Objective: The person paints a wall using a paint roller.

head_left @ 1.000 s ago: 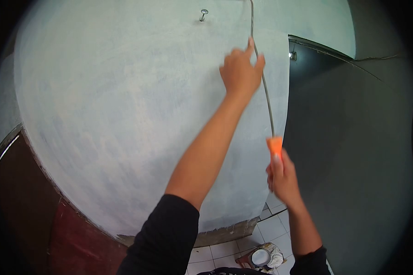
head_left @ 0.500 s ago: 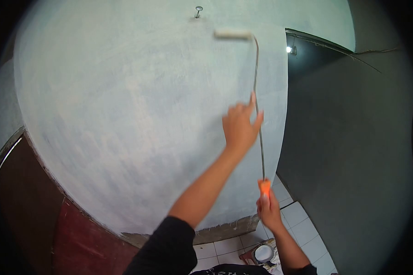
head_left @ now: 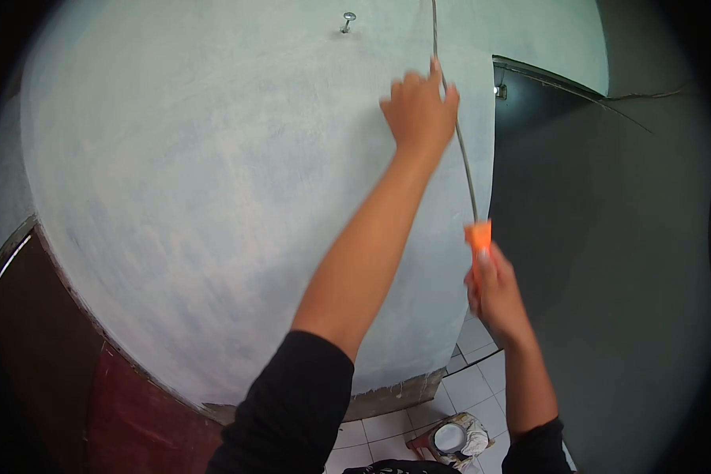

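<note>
My right hand is closed around the orange handle of a long paint roller, low on the right. The roller's thin metal rod runs upward from the handle and leaves the top of the view, so its roller head is out of sight. My left hand is higher up, its back toward me, holding the rod between thumb and index finger. Behind both hands is a wall with patchy pale paint.
A metal fixture sticks out of the wall near the top. To the right is a dark doorway. A paint bucket and a whitish cloth sit on a small stool over white floor tiles. A brown-and-red door is at lower left.
Both hands have moved up with the paint roller, my right hand also slightly rightward. The roller head, visible earlier against the wall, has passed beyond the top edge.
</note>
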The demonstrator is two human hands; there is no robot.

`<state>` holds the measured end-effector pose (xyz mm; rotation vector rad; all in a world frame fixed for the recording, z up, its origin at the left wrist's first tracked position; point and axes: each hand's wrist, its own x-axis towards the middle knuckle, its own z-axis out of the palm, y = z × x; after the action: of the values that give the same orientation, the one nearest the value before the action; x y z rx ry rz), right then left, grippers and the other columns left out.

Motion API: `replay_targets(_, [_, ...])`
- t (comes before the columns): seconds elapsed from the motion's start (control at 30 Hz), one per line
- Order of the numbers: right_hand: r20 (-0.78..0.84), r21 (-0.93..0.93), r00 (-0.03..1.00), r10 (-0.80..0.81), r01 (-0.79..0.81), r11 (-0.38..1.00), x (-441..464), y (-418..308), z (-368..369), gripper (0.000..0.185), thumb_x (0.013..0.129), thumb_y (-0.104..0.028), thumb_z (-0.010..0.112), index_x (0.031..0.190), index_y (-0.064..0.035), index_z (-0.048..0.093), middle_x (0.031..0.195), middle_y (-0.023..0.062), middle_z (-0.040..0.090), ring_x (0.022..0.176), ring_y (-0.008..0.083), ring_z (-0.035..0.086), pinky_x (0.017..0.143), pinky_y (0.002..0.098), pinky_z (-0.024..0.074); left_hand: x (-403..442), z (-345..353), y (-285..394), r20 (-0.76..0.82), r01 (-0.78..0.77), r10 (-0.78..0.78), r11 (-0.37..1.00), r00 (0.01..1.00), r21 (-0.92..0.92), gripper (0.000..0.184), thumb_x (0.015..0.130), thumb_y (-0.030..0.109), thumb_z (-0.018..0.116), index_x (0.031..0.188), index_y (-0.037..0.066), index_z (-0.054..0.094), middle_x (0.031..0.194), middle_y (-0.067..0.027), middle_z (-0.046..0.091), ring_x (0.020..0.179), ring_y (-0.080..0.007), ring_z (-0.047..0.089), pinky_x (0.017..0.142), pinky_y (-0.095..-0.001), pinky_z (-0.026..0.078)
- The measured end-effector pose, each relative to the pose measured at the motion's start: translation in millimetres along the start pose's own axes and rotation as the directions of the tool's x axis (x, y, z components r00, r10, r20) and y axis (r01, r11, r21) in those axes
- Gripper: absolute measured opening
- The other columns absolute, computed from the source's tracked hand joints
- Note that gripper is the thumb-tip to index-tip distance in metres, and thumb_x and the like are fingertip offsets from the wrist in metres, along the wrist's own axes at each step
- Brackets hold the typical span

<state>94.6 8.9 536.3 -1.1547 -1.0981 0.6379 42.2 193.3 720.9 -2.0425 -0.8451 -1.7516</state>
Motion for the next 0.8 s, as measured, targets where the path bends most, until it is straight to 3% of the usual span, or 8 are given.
replay_targets(0.13, [0.027, 0.035, 0.999, -0.026, 0.025, 0.999, 30.2, -69.6, 0.3, 0.038, 0.107, -0.045, 0.041, 0.105, -0.0077, 0.052, 0.07, -0.0009, 0.048, 0.05, 0.0048, 0.045, 0.042, 0.0226, 0.0371, 80.4, -15.4, 6.2, -0.008, 0.025, -0.025, 1.0, 1.0, -0.006, 0.053, 0.093, 0.044, 0.062, 0.141, 0.021, 0.059, 0.106, -0.0105, 0.065, 0.103, -0.0301, 0.063, 0.085, -0.0452, 0.052])
replay_targets(0.27, [0.015, 0.033, 0.999, -0.03, 0.03, 0.999, 23.0, -58.6, -0.8, 0.04, 0.106, -0.045, 0.041, 0.106, -0.007, 0.052, 0.07, -0.0006, 0.048, 0.049, 0.0049, 0.045, 0.042, 0.0227, 0.0372, 69.4, -13.5, 2.0, 0.038, 0.019, -0.017, 0.997, 0.999, -0.069, 0.054, 0.093, 0.046, 0.062, 0.141, 0.022, 0.06, 0.104, -0.0107, 0.066, 0.099, -0.0289, 0.065, 0.082, -0.0437, 0.053])
replay_targets(0.33, [0.023, 0.006, 0.999, -0.022, 0.022, 1.0, 10.1, -24.7, 1.9, 0.039, 0.107, -0.044, 0.041, 0.111, -0.0072, 0.053, 0.07, -0.0011, 0.049, 0.049, 0.0049, 0.046, 0.042, 0.0219, 0.0371, 32.0, -9.7, -3.3, 0.056, 0.027, -0.023, 0.997, 0.998, -0.075, 0.054, 0.092, 0.045, 0.063, 0.14, 0.022, 0.06, 0.102, -0.0106, 0.065, 0.098, -0.0291, 0.064, 0.082, -0.044, 0.052])
replay_targets(0.47, [0.057, 0.05, 0.998, 0.029, -0.032, 0.998, -36.6, 93.5, 4.9, 0.046, 0.107, -0.043, 0.041, 0.14, -0.0113, 0.05, 0.07, -0.0026, 0.05, 0.049, 0.0043, 0.046, 0.044, 0.0211, 0.039, -87.9, -2.3, -15.6, 0.122, 0.013, -0.004, 0.997, 0.993, -0.071, 0.051, 0.093, 0.038, 0.066, 0.14, 0.02, 0.061, 0.095, -0.0089, 0.062, 0.093, -0.0272, 0.06, 0.079, -0.0425, 0.048])
replay_targets(0.6, [0.119, 0.14, 0.975, 0.185, -0.201, 0.97, -97.0, 170.4, 8.7, 0.047, 0.107, -0.038, 0.041, 0.145, -0.0106, 0.047, 0.072, -0.003, 0.051, 0.053, 0.0038, 0.046, 0.047, 0.0202, 0.0388, -187.4, -6.3, -24.0, 0.248, 0.067, -0.029, 0.987, 0.968, -0.144, 0.052, 0.091, 0.031, 0.069, 0.139, 0.013, 0.061, 0.094, -0.0061, 0.06, 0.089, -0.024, 0.057, 0.075, -0.0397, 0.042])
replay_targets(0.67, [0.073, 0.106, 0.992, 0.107, -0.114, 0.988, -88.5, 179.4, 0.4, 0.047, 0.107, -0.037, 0.041, 0.144, -0.0096, 0.048, 0.073, -0.0032, 0.051, 0.054, 0.0036, 0.046, 0.048, 0.0202, 0.0385, -197.5, -0.1, -24.9, 0.247, 0.05, -0.004, 0.982, 0.969, -0.18, 0.053, 0.089, 0.028, 0.072, 0.138, 0.011, 0.062, 0.093, -0.0056, 0.059, 0.089, -0.0235, 0.056, 0.075, -0.0395, 0.04])
replay_targets(0.7, [0.033, 0.062, 0.999, 0.043, -0.045, 0.997, -86.5, 182.2, -5.0, 0.046, 0.107, -0.036, 0.042, 0.143, -0.0085, 0.049, 0.073, -0.0034, 0.051, 0.055, 0.0033, 0.046, 0.049, 0.0202, 0.0383, -182.0, -0.1, -25.0, 0.182, -0.028, 0.056, 0.988, 0.982, -0.153, 0.052, 0.09, 0.03, 0.07, 0.138, 0.011, 0.061, 0.092, -0.0053, 0.058, 0.089, -0.0236, 0.056, 0.076, -0.0397, 0.04])
replay_targets(0.8, [-0.014, -0.089, 0.999, -0.04, 0.039, 0.995, -42.1, 115.0, -14.8, 0.046, 0.107, -0.037, 0.041, 0.138, -0.0063, 0.053, 0.072, -0.0035, 0.05, 0.056, 0.0032, 0.045, 0.049, 0.021, 0.0381, -112.4, 4.8, -16.1, 0.109, -0.03, 0.04, 0.995, 0.993, -0.098, 0.052, 0.092, 0.035, 0.066, 0.139, 0.014, 0.061, 0.093, -0.0061, 0.059, 0.09, -0.0251, 0.057, 0.075, -0.0416, 0.042])
